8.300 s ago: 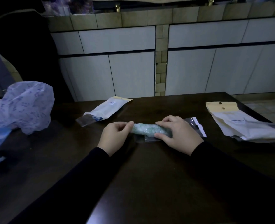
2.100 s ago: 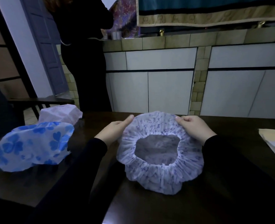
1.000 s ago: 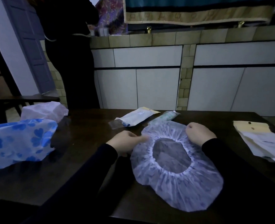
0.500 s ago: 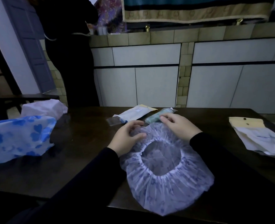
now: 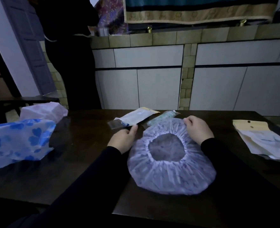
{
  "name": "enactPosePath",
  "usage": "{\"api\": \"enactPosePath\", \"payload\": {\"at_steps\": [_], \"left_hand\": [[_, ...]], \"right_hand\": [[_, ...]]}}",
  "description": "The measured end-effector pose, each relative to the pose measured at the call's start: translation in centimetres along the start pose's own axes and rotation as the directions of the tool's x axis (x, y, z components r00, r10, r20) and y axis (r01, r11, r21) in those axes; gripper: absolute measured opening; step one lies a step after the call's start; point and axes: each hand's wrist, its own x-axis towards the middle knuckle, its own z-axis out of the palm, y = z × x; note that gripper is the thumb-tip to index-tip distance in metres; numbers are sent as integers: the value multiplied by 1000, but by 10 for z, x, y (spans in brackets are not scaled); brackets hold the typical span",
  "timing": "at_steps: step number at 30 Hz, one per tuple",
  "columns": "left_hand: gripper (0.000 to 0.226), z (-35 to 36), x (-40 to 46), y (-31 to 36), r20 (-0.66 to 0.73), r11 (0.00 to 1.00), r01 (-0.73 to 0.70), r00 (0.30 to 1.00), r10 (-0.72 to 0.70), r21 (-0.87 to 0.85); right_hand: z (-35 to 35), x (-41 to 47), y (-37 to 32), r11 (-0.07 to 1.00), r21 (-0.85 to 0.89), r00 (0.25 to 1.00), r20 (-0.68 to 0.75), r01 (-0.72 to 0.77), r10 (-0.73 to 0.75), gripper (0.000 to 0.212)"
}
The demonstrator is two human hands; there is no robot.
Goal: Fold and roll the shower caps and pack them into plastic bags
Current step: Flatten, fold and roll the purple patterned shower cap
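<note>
We have one view only, from a camera worn on the head, so nothing is shared with a second view. We look forward and down across the dark counter [image 5: 86,145], close enough that both sleeves run in from the bottom edge and the hands, left [image 5: 122,139] and right [image 5: 197,130], sit near mid-frame. The wide lens bends the edges. Beyond the counter's far edge we face a tiled wall [image 5: 152,83], with a standing person [image 5: 70,55] at upper left.

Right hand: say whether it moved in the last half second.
Yes: right hand slid rightward along the shower cap's rim, away from the green roll.
</note>
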Motion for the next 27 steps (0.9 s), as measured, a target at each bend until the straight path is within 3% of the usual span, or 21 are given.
{"api": "enactPosePath", "payload": {"at_steps": [2, 4, 6, 9, 11, 13, 15, 16, 18, 20, 23, 27], "left_hand": [[62, 3, -2, 7, 149, 999, 28, 988, -32, 28], [35, 6, -6, 10, 204, 999, 31, 979, -24, -31], [16, 6, -3, 5, 143, 986, 44, 989, -21, -161], [21, 2, -1, -2, 26, 976, -2, 1000, 8, -216], [26, 1, -5, -2, -121, 993, -117, 986, 116, -5], [33, 1, -18, 6, -270, 954, -188, 930, 249, 232], [39, 8, -32, 16, -263, 914, -209, 914, 309, 346], [45, 16, -38, 19, -201, 889, -213, 928, 314, 405], [65, 34, -45, 16, -15, 835, -218, 965, 261, 505], [86, 42, -46, 4, 150, 821, -212, 976, 156, 530], [97, 35, -43, -11, 247, 828, -203, 966, 81, 523], [100, 22, -40, -22, 274, 802, -224, 958, 78, 554]], "right_hand": [[0, 2, 6, 999, 12, 999, 30, -32, 32, 26], [-1, 2, 9, 998, 21, 997, 56, -58, 57, 27], [-3, 0, 11, 995, -20, 993, 51, -101, 102, 27], [-4, -11, 6, 965, -206, 980, 78, -163, 182, 25], [-2, -20, -2, 931, -362, 999, -19, -36, 32, 28], [-2, -27, -18, 885, -424, 964, -92, 190, -250, 33], [-2, -31, -36, 798, -388, 877, 63, 461, -476, 33], [1, -33, -42, 764, -341, 836, 186, 547, -516, 35], [13, -38, -45, 759, -311, 797, 428, 572, -425, 47], [25, -40, -36, 787, -385, 783, 592, 482, -190, 64], [28, -45, -20, 824, -468, 802, 597, 319, 29, 80], [17, -58, -23, 815, -531, 795, 587, 234, 154, 91]]}}
